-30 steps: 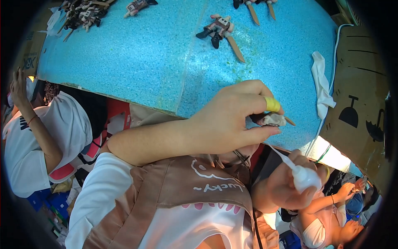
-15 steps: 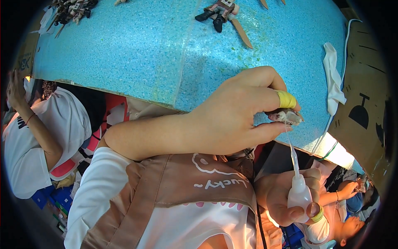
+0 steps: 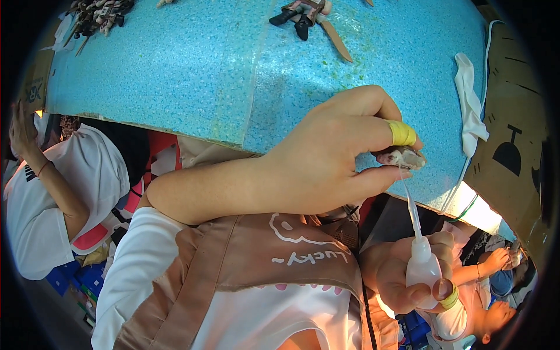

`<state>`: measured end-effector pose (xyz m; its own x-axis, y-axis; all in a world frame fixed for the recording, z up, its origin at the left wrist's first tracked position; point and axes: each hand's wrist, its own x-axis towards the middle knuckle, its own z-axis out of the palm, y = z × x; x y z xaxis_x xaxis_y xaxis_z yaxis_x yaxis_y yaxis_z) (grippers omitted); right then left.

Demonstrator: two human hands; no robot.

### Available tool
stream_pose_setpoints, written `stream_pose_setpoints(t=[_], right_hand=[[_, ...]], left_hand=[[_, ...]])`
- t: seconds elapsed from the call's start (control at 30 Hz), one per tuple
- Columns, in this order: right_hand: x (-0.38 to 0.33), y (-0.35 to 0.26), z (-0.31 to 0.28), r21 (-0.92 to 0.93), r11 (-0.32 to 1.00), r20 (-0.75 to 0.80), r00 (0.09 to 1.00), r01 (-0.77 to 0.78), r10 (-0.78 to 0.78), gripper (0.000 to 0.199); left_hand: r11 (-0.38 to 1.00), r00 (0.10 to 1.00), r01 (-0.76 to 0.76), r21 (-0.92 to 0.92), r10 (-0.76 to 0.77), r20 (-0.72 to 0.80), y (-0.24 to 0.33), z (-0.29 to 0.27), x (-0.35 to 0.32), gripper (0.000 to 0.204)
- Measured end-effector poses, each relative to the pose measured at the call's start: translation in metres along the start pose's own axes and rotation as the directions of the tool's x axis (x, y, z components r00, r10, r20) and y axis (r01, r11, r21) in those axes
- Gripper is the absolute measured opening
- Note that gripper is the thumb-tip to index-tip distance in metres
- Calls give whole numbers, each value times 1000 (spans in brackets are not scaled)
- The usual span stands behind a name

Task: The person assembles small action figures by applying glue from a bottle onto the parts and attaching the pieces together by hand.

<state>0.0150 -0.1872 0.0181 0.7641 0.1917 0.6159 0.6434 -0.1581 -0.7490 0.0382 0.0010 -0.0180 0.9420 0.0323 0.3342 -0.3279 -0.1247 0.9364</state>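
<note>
Between the fingertips of my left hand (image 3: 332,149) is a small brown-and-white piece (image 3: 410,157), perhaps part of a figurine. Yellow tape wraps one finger of that hand. My right hand (image 3: 388,268) grips a white squeeze bottle (image 3: 423,273) from below, its thumb and a yellow-taped finger pressed against the sides. The bottle's long, thin clear nozzle (image 3: 412,210) points up, and its tip reaches the underside of the piece. Whether any liquid comes out is too small to tell.
On the blue speckled table (image 3: 175,76) lie a small figurine with black boots (image 3: 301,26), a flat tan stick (image 3: 336,42) and a pile of figurines (image 3: 104,16). A white cloth strip (image 3: 468,102) lies by the right edge, near cardboard (image 3: 513,116). People sit at left and right.
The bottle and my right hand have shifted very slightly. My left hand has moved up a little, and the piece is tilted a bit differently. The nozzle tip stays at the piece.
</note>
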Motion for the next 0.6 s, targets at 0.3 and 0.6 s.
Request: stream_pose_setpoints(t=[0.3, 0.6], right_hand=[[-3, 13, -5, 177, 982, -9, 998, 69, -68, 27], [1, 3, -2, 94, 996, -11, 1000, 9, -8, 20]], left_hand=[[999, 1000, 2, 47, -2, -2, -1, -1, -2, 28], [999, 1000, -10, 51, 10, -5, -1, 0, -1, 27]])
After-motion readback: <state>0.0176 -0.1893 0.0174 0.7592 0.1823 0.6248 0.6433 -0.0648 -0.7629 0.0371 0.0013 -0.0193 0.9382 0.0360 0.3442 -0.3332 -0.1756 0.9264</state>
